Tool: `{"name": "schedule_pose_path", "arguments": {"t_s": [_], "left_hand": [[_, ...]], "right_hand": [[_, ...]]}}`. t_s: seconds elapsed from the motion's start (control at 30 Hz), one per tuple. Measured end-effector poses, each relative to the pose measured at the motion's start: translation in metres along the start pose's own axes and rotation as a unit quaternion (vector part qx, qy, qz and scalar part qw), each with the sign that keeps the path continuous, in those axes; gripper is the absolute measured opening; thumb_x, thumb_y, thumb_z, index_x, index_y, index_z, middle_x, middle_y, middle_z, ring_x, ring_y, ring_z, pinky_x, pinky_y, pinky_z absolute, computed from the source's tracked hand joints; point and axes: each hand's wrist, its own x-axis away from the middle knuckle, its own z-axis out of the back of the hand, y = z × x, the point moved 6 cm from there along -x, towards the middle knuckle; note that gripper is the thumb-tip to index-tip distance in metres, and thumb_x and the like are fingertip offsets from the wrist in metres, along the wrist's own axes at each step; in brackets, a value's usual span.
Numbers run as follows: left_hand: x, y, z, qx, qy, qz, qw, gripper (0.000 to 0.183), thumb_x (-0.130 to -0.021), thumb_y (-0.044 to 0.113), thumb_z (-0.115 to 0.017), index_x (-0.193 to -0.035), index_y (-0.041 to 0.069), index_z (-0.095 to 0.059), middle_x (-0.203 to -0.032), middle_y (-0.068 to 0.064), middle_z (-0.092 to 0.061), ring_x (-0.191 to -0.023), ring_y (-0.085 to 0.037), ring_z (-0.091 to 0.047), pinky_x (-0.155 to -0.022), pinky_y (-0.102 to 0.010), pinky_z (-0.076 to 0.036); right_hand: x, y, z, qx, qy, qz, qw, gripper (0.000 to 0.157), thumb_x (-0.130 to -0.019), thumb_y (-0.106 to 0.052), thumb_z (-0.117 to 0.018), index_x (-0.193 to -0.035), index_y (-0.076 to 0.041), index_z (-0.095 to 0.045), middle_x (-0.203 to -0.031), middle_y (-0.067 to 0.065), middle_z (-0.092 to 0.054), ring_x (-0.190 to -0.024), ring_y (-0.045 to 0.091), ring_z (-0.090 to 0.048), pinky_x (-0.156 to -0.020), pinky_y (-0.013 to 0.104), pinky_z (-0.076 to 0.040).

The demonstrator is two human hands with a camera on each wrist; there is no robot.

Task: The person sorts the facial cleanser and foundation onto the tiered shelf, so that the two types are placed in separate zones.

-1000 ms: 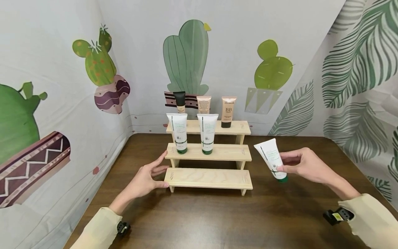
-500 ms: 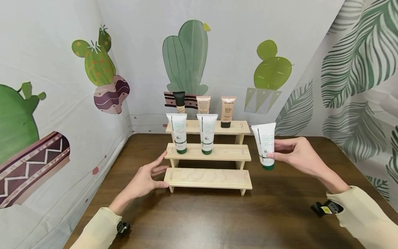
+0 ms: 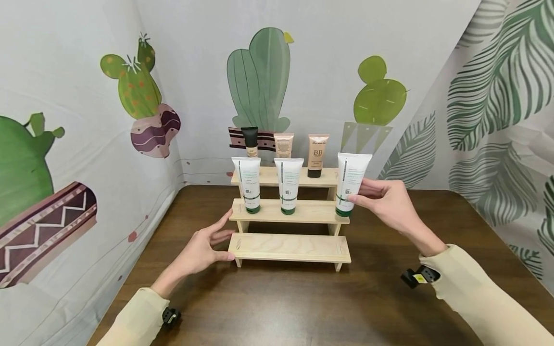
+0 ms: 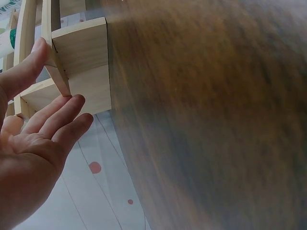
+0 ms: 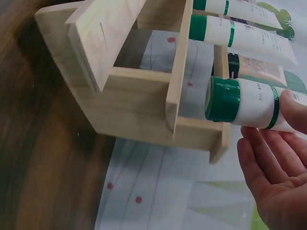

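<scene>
My left hand [image 3: 201,247] holds the left end of a three-step wooden display stand [image 3: 287,247], thumb at the bottom step's front edge and fingers behind it. In the left wrist view, that hand's fingers [image 4: 62,120] are nearly straight. My right hand [image 3: 387,204] pinches a white squeeze tube [image 3: 352,178] with a green cap, thumb in front and fingers behind. The tube is nearly upright over the right end of the middle step. A small gap shows between its green cap [image 5: 224,99] and the step in the right wrist view.
Two matching white tubes stand on the middle step, one at the left [image 3: 248,180] and one in the centre [image 3: 289,180]. On the top step are a black-topped tube [image 3: 250,139], a pink tube [image 3: 283,144] and a BB cream tube [image 3: 318,151]. A patterned cloth [image 3: 320,72] hangs behind the table [image 3: 277,307].
My right hand has carried the white tube leftward and up, from beside the stand to over the middle step. The tube has straightened from a tilt. My left hand has stayed put.
</scene>
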Motion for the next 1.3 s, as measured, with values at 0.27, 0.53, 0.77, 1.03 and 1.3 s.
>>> {"name": "schedule_pose_path", "arguments": {"t_s": [0.27,0.53,0.77,1.03,1.3], "left_hand": [[-0.001,0.0,-0.001,-0.005,0.001,-0.003,1.0,0.115,-0.079,-0.002,-0.091,-0.169,0.031,-0.027,-0.143,-0.027,-0.059,-0.131,-0.04,-0.06,-0.103,-0.056,-0.05],[-0.001,0.001,-0.001,-0.007,0.0,-0.002,1.0,0.115,-0.08,-0.001,-0.091,-0.169,0.033,-0.027,-0.143,-0.026,-0.06,-0.131,-0.04,-0.06,-0.103,-0.057,-0.05],[-0.001,0.001,-0.005,-0.001,-0.002,0.002,1.0,0.116,-0.079,-0.002,-0.091,-0.169,0.033,-0.026,-0.143,-0.028,-0.059,-0.131,-0.041,-0.059,-0.104,-0.057,-0.049],[-0.001,0.001,-0.006,0.0,-0.005,0.002,1.0,0.115,-0.079,-0.002,-0.091,-0.168,0.034,-0.027,-0.143,-0.028,-0.059,-0.131,-0.041,-0.059,-0.103,-0.056,-0.05],[0.0,-0.001,-0.005,0.001,-0.002,-0.001,1.0,0.114,-0.08,-0.001,-0.091,-0.169,0.032,-0.027,-0.144,-0.028,-0.058,-0.132,-0.041,-0.059,-0.105,-0.057,-0.049]], "right_hand": [[-0.013,0.007,-0.025,-0.042,0.002,0.013,0.999,0.047,-0.09,-0.015,-0.088,-0.131,-0.001,-0.073,-0.115,0.015,-0.077,-0.101,0.012,-0.075,-0.084,0.021,-0.059],[-0.02,0.011,-0.043,-0.075,-0.005,0.011,0.997,0.046,-0.09,-0.012,-0.087,-0.132,0.0,-0.072,-0.117,0.017,-0.076,-0.105,0.017,-0.075,-0.088,0.022,-0.058],[-0.02,0.019,-0.048,-0.088,-0.005,0.017,0.996,0.045,-0.089,-0.008,-0.087,-0.13,0.003,-0.072,-0.115,0.019,-0.076,-0.102,0.017,-0.076,-0.084,0.025,-0.06],[-0.019,0.02,-0.05,-0.082,-0.007,0.021,0.996,0.044,-0.09,-0.009,-0.086,-0.13,0.001,-0.073,-0.116,0.019,-0.076,-0.103,0.021,-0.076,-0.084,0.025,-0.06],[-0.02,0.02,-0.053,-0.086,-0.016,0.016,0.996,0.044,-0.09,-0.007,-0.085,-0.132,0.002,-0.072,-0.116,0.019,-0.076,-0.104,0.022,-0.076,-0.085,0.024,-0.06]]}}
